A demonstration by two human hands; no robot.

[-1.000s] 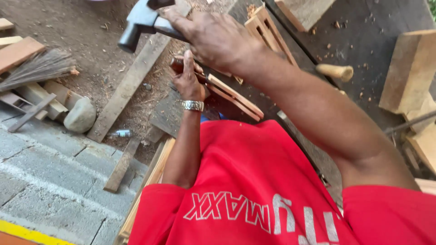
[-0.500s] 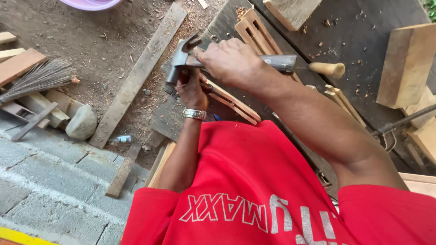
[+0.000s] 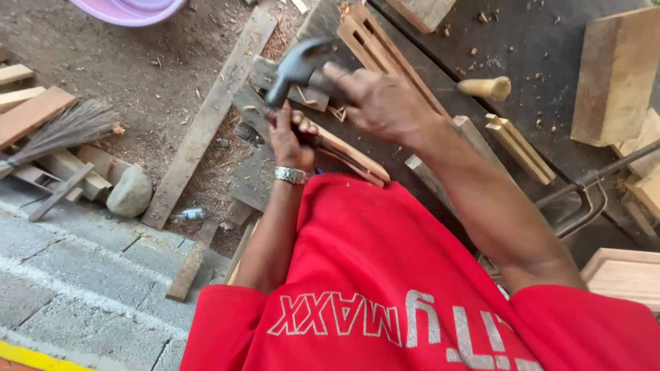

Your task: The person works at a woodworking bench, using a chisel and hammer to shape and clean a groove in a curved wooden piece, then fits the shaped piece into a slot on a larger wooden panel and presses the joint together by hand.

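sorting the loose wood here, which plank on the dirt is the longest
The long weathered plank lying diagonally from near the pink basin down toward the grey stone; the other boards around it are much shorter.

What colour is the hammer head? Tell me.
Dark grey metal; the hammer head shows best in the head view, held in the right hand.

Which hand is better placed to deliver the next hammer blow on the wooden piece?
Right. The right hand grips the hammer, head raised above the wooden piece. The left hand rests on that piece, steadying it.
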